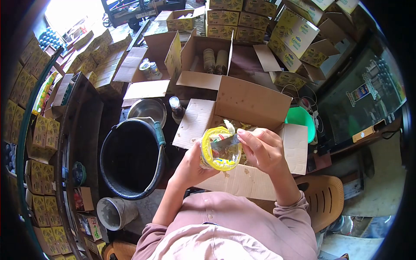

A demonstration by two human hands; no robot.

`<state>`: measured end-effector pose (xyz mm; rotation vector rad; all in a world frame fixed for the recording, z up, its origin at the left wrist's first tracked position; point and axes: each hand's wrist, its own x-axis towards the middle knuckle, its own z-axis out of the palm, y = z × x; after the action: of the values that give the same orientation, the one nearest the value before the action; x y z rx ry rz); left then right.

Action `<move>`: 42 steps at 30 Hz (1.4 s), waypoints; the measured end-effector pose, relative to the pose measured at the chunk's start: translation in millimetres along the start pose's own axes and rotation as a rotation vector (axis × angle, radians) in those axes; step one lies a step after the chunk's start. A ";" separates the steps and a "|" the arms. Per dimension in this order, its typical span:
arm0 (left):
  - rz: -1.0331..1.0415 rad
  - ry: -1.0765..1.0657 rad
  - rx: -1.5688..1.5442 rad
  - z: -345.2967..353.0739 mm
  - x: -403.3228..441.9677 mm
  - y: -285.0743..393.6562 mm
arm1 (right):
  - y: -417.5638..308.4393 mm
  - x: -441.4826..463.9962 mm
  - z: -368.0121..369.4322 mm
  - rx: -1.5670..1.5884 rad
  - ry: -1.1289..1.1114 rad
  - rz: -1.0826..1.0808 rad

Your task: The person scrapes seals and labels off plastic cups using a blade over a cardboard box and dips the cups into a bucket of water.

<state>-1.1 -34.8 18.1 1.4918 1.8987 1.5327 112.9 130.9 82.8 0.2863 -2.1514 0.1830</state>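
Observation:
My left hand (194, 162) is wrapped round a clear plastic jar (234, 157) with a yellow printed label or wrapper at its rim. The jar is tilted, its round end toward me. With thumb and fingers pinched, my right hand (264, 149) holds a thin grey blade-like strip (224, 143) that lies across the jar's round end. A loose whitish piece of wrapper (229, 126) sticks up from the rim. Below both hands stands an open cardboard box (253, 100) with yellow scraps inside, partly hidden by the jar and hands.
A black bucket (130, 160) stands at left, with a metal basin (147, 110) behind it and a grey pail (117, 213) in front. A green basin (302, 122) sits right of the box. More open cartons (206, 54) and stacked yellow cartons (223, 18) stand behind.

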 end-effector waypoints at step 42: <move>0.117 -0.092 -0.353 6.9 0.2 14.2 | 0.9 -8.5 -22.8 -0.031 -0.038 -0.192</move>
<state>11.5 -32.2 27.4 1.5010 1.4213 1.7104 135.4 138.4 88.5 0.4793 -2.1470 0.0339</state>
